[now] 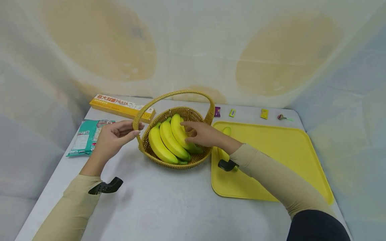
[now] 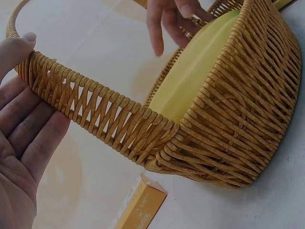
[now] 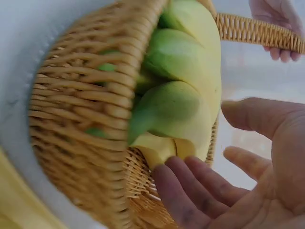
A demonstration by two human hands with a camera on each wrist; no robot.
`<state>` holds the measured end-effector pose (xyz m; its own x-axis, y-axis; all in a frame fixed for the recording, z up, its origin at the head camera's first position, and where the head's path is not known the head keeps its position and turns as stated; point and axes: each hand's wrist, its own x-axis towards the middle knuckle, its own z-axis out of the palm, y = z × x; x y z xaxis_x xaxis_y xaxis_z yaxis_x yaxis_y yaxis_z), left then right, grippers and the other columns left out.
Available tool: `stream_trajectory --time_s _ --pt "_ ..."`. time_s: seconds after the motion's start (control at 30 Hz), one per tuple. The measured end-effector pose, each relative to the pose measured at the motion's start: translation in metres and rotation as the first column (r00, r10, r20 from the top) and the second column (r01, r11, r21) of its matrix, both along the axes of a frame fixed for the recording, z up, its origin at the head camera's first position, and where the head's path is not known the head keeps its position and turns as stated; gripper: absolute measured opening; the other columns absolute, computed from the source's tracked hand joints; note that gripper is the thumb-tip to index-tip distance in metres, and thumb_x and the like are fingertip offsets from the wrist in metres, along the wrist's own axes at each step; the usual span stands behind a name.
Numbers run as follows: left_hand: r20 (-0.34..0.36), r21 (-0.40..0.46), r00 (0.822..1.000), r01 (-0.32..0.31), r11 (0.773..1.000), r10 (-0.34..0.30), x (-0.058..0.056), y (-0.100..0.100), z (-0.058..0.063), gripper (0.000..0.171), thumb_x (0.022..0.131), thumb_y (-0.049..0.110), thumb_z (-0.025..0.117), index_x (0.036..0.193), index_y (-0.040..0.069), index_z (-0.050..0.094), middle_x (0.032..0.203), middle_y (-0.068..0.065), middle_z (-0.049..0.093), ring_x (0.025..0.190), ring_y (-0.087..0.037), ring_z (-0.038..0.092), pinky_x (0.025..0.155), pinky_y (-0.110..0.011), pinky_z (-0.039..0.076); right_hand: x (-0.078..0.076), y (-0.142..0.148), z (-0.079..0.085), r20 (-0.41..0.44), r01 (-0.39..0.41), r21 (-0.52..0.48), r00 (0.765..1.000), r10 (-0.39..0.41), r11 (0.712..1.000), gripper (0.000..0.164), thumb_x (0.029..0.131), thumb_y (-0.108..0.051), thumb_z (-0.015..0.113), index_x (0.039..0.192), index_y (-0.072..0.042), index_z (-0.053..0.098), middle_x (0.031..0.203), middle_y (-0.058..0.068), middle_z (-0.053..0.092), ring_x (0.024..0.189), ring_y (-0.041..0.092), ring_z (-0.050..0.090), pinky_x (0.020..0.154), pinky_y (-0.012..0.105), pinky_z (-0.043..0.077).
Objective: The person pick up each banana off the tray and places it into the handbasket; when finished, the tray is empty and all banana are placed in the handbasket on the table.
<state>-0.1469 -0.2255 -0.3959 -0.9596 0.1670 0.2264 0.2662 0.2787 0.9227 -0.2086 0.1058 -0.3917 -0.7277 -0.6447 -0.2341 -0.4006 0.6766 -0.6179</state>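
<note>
My left hand [image 1: 110, 139] holds the side of the handle of a woven basket [image 1: 195, 117] between thumb and fingers. In the left wrist view the thumb lies on one side of the handle [image 2: 90, 98] and the fingers behind it. Several yellow bananas [image 1: 170, 139] with greenish ends lie side by side in the basket. My right hand [image 1: 203, 134] reaches over the basket's right side. In the right wrist view its fingertips [image 3: 174, 167] are at the nearest banana [image 3: 174, 107], while the thumb stands apart from the fruit; whether they touch is unclear.
Right of the basket, a yellow tray [image 1: 271, 157] carries another banana [image 1: 222, 154], partly behind my right forearm. Small wrapped candies [image 1: 232, 112] and a lollipop [image 1: 281, 117] line the back. A pasta box [image 1: 120, 107] and a teal packet [image 1: 85, 137] lie at left.
</note>
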Motion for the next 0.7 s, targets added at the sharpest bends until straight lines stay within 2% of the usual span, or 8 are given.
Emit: stream_trajectory --time_s 0.1,0.23,0.43,0.57,0.7 --pt "0.001 0.005 1.0 0.006 1.0 -0.006 0.0 0.0 0.0 0.029 0.096 0.013 0.073 0.122 0.0 0.071 0.114 -0.003 0.075 0.105 -0.009 0.071 0.09 -0.021 0.056 0.009 0.011 -0.001 -0.04 0.016 -0.05 0.999 -0.018 0.999 0.062 0.101 -0.025 0.065 0.157 -0.014 0.039 0.145 0.013 0.056 0.122 0.026 0.06 0.099 0.041 0.054" --pt "0.01 0.005 1.0 0.007 1.0 -0.007 0.0 0.0 0.0 0.03 0.096 0.014 0.072 0.123 0.0 0.07 0.114 -0.002 0.075 0.106 -0.009 0.071 0.091 -0.021 0.056 0.026 0.03 -0.003 -0.098 0.077 -0.091 0.992 -0.086 0.993 0.058 0.101 -0.025 0.065 0.155 -0.015 0.044 0.145 0.014 0.054 0.125 0.03 0.056 0.101 0.047 0.052" --pt "-0.001 -0.002 1.0 -0.006 1.0 0.006 0.0 0.0 0.001 0.028 0.096 0.014 0.073 0.121 0.0 0.071 0.113 -0.001 0.076 0.104 -0.008 0.072 0.09 -0.021 0.057 0.05 0.061 -0.01 -0.187 0.206 -0.142 0.955 -0.23 0.968 0.056 0.099 -0.026 0.066 0.152 -0.021 0.048 0.14 0.014 0.053 0.125 0.036 0.054 0.099 0.052 0.051" --pt "-0.005 -0.004 1.0 -0.011 1.0 0.011 0.0 0.001 0.001 0.028 0.096 0.014 0.073 0.12 0.0 0.071 0.112 -0.002 0.076 0.103 -0.008 0.072 0.09 -0.02 0.057 0.059 0.081 -0.019 -0.201 0.262 -0.17 0.935 -0.293 0.95 0.059 0.097 -0.021 0.07 0.152 -0.017 0.049 0.134 0.016 0.054 0.12 0.037 0.056 0.096 0.051 0.052" --pt "0.004 -0.005 1.0 -0.013 1.0 0.013 0.0 0.001 0.0 0.029 0.096 0.016 0.073 0.121 0.001 0.071 0.113 -0.002 0.076 0.103 -0.008 0.072 0.09 -0.02 0.056 0.064 0.097 -0.03 -0.186 0.326 -0.118 0.921 -0.343 0.938 0.065 0.093 -0.021 0.074 0.152 -0.013 0.047 0.133 0.02 0.052 0.118 0.037 0.054 0.094 0.052 0.051"
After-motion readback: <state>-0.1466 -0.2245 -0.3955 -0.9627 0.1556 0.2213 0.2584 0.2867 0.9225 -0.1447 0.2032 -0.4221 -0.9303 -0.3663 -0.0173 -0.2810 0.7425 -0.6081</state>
